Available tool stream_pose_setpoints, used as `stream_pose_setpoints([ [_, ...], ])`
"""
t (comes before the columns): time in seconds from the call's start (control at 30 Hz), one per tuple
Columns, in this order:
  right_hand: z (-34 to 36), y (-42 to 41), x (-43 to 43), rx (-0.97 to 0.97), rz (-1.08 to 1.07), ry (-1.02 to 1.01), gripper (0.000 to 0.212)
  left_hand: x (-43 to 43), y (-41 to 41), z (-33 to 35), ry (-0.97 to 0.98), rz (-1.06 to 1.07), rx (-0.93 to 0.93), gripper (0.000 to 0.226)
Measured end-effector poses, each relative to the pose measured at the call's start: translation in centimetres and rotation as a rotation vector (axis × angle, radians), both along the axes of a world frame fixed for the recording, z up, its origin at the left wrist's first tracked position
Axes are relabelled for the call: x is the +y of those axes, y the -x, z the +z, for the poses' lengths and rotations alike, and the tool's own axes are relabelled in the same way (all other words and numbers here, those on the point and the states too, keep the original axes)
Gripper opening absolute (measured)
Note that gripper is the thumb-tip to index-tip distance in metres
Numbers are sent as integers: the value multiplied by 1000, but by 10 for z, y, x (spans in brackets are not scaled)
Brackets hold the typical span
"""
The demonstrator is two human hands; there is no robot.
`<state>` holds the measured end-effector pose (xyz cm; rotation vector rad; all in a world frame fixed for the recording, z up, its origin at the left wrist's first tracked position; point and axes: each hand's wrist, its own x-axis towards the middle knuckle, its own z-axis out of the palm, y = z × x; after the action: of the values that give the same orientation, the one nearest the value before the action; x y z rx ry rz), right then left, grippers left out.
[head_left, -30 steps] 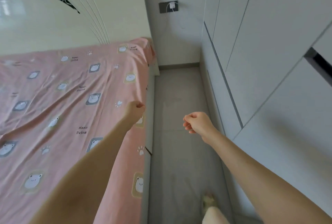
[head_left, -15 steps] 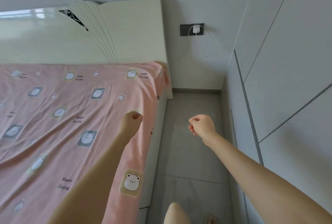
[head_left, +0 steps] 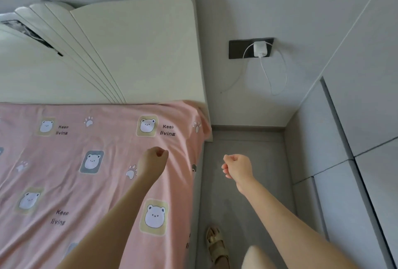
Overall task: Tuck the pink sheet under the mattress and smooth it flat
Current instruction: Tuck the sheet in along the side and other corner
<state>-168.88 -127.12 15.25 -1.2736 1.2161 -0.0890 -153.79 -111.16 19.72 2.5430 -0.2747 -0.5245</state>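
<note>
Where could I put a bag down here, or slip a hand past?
The grey floor between the pink sheet and the wardrobe is bare up to the wall. The sheet is bare leftward of the left hand. Crowded: a sandalled foot at the floor's near end.

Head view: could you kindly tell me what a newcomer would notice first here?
The pink sheet with bear prints fills the left, reaching the cream headboard. Both hands are curled into fists: the left hand over the sheet near the bed's right edge, the right hand above the grey floor. A white charger hangs plugged into the wall right of the headboard.
</note>
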Motion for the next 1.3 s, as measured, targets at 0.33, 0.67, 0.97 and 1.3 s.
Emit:
stream_pose_setpoints([
  [0.33,-139,-143,-97,121,54,-184,38,-130,-108,-113,-196,-125,-61,27],
  [0.67,-280,-239,-134,228,33,-376,70,-178,-149,-221,-440,-404,-173,21],
  [0.97,-317,-259,-140,3,-34,-390,21,-165,-172,-218,-37,-397,-172,14],
  [1.3,-152,-184,-176,6,-89,533,15,-174,-178,-175,31,-255,-169,13],
])
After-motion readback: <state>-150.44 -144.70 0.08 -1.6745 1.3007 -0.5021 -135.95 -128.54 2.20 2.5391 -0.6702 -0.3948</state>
